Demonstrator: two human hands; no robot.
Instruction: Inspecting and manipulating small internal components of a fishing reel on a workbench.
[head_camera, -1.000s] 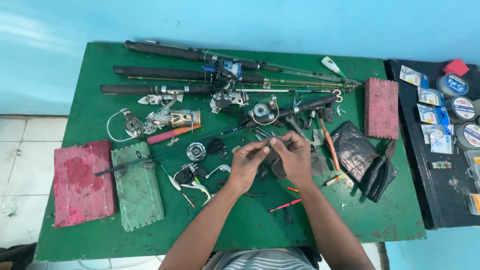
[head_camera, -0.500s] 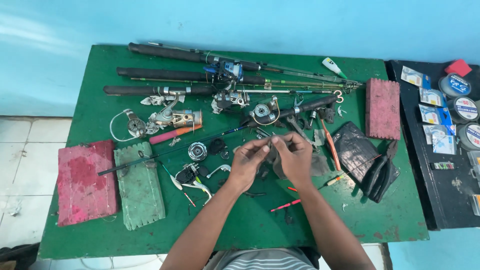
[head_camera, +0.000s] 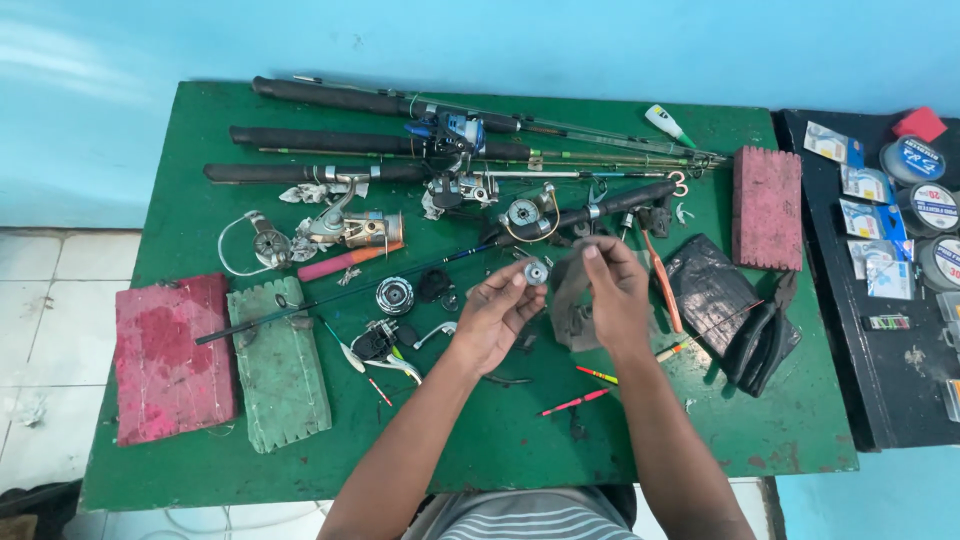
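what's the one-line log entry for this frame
left hand: holds small metal reel part | right hand: holds grey rag | over green table

Green table (head_camera: 500, 440) carries 3 fishing rods (head_camera: 330, 135) along its far edge. A red foam block (head_camera: 165, 355) lies beside a green foam block (head_camera: 280, 365) at one end; another red block (head_camera: 767, 207) lies opposite. Line spools (head_camera: 925, 205) occupy the adjacent black table (head_camera: 860, 400).

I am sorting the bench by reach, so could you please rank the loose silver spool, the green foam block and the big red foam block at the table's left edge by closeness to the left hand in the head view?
From the left hand:
1. Loose silver spool, just to its left.
2. Green foam block, farther left.
3. Big red foam block, at the table's left edge.
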